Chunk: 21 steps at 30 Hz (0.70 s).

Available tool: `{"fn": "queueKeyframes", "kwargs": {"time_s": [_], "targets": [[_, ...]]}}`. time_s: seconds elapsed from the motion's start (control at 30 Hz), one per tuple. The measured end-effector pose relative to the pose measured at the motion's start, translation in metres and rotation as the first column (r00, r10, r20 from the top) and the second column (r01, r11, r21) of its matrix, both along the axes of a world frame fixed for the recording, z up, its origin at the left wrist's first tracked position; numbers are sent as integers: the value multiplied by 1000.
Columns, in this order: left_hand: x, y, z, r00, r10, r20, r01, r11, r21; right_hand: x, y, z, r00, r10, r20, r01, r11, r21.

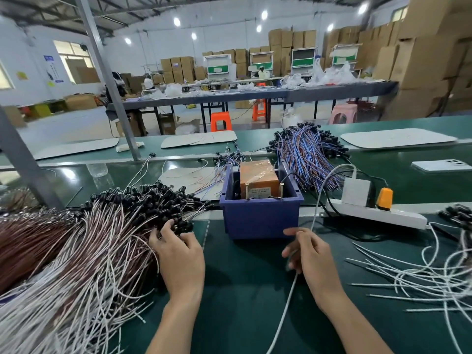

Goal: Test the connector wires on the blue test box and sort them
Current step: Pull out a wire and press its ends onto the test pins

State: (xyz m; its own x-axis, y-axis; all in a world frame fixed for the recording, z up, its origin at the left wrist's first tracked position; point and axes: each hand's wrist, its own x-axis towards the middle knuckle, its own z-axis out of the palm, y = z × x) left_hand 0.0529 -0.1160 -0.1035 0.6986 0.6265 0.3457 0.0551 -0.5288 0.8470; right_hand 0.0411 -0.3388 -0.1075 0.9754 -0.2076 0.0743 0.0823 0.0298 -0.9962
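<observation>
The blue test box [260,218] stands at the middle of the green bench, with an orange unit [258,178] inside it. A big pile of white and brown connector wires with black plugs [97,236] covers the left. My left hand [178,251] reaches into that pile, its fingers curled among the black plugs. My right hand [310,254] is in front of the box and pinches a single white wire [290,297] that runs up past the box and down toward me. Loose white wires [421,277] lie spread at the right.
A white power strip [378,213] with an adapter and an orange plug sits right of the box. Behind the box is a heap of blue and brown wires [306,152]. A phone [440,166] lies far right. A metal post [109,80] rises at left.
</observation>
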Motion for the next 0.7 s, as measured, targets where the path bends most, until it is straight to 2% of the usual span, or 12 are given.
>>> {"fn": "queueKeyframes", "kwargs": {"time_s": [0.1,0.27,0.4,0.53,0.63,0.7], "targets": [[0,3,-2,999,18,52,-19,1000,21,0,1,0,1000,-5,3,5,1000,-6],[-4,-10,0,985,-59,163,45,995,88,-2,2,3,1000,15,13,-15,1000,-21],[-20,-42,4,899,-287,332,202,942,267,-9,3,9,995,78,59,-80,996,35],[-44,-85,-2,771,-581,261,447,785,429,-11,8,17,983,173,63,-183,963,198],[-55,-108,-6,638,-759,133,637,617,462,-12,7,19,959,279,49,-275,879,390],[-57,-112,-6,551,-834,16,745,501,441,-14,5,21,950,309,50,-303,868,394]]}}
